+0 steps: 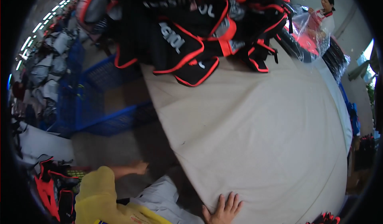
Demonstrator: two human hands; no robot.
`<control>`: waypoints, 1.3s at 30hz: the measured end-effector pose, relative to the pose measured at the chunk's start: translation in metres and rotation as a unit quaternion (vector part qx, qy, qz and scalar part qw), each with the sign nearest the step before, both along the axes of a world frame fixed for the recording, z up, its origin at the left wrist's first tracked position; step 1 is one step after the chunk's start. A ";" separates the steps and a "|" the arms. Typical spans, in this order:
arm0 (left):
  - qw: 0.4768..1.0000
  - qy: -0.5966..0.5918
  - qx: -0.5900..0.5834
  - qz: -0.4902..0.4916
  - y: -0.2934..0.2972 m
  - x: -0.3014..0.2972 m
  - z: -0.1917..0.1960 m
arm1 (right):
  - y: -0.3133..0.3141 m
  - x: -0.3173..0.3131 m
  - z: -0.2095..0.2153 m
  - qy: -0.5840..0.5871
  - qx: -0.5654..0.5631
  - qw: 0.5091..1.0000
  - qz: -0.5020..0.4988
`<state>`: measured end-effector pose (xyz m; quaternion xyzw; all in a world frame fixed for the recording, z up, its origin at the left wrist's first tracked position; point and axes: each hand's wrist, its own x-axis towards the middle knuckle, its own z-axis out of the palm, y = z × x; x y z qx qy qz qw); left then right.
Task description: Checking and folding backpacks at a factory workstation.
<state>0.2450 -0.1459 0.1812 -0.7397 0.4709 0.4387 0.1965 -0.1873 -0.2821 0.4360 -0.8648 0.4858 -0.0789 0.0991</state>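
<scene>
My right hand (225,210) lies flat on the near edge of a table covered with beige cloth (259,136), fingers spread and holding nothing. My left hand (139,167), on a yellow-sleeved arm (97,192), reaches down to the left of the table, over the floor. It is blurred and looks empty, with its fingers extended. A white fabric piece (161,196) lies just below it by the table's corner. A heap of black garments with red trim (191,28) covers the table's far end.
A blue wire cage (99,104) stands left of the table, with grey packed bundles (52,64) behind it. More black-and-red items (52,188) lie at the lower left. At the far right a person (325,16) handles a clear plastic bag (309,34).
</scene>
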 end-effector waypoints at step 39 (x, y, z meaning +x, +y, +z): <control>0.929 -0.070 0.109 0.346 0.230 0.177 0.084 | -0.143 0.284 -0.065 0.064 0.051 0.954 0.290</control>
